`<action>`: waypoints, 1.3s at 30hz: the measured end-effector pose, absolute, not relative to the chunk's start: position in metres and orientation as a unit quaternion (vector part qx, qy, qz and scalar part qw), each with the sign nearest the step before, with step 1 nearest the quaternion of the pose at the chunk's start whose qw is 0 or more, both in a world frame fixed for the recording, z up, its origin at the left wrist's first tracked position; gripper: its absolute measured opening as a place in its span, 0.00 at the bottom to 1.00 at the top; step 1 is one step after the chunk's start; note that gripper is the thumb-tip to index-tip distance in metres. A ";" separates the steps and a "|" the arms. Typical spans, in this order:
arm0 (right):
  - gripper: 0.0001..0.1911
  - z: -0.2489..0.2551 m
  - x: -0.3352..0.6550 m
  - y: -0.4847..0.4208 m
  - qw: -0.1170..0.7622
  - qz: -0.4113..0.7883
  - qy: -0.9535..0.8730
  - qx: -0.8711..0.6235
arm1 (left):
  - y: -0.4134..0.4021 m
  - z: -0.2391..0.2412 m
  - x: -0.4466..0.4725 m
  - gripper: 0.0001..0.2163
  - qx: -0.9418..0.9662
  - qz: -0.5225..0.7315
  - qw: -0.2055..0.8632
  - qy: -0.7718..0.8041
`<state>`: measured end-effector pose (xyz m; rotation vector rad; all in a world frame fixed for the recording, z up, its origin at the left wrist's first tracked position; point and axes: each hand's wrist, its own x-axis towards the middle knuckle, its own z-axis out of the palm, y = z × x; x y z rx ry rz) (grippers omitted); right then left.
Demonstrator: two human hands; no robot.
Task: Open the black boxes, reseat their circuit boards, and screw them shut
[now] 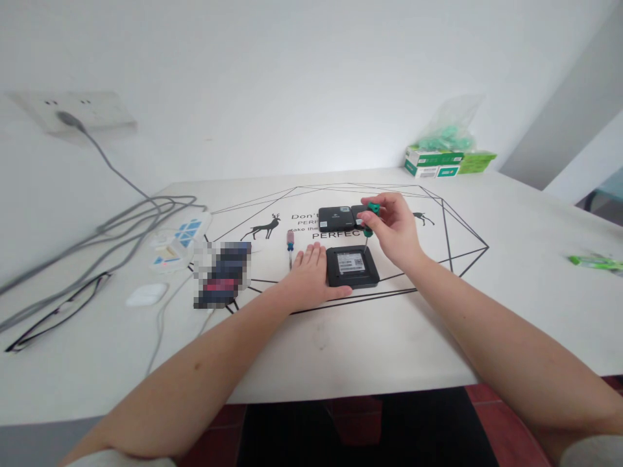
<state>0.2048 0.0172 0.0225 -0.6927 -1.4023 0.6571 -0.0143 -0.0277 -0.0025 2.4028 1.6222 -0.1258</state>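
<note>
A small black square device (352,266) with a white label lies on the white table (389,337). My left hand (309,275) rests flat beside its left edge, fingers stretched out, thumb along its near side. My right hand (393,228) pinches a green-handled screwdriver (370,224) held upright, its thin tip touching the device's far right corner. Just behind lie two more black devices (343,217), side by side. A red-and-blue screwdriver (291,245) lies to the left of my left hand.
A white power strip (179,241) with grey cables (97,237), glasses (58,311), a white earbud case (146,295) and a blurred-out object (222,274) sit at the left. Green boxes and a plastic bag (448,155) stand at the back right. A green wrapper (596,261) lies far right.
</note>
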 end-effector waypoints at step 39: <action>0.21 0.031 0.191 -0.012 0.629 0.229 -0.687 -0.281 | -0.036 0.000 -0.005 0.62 0.814 -0.037 0.130 0.565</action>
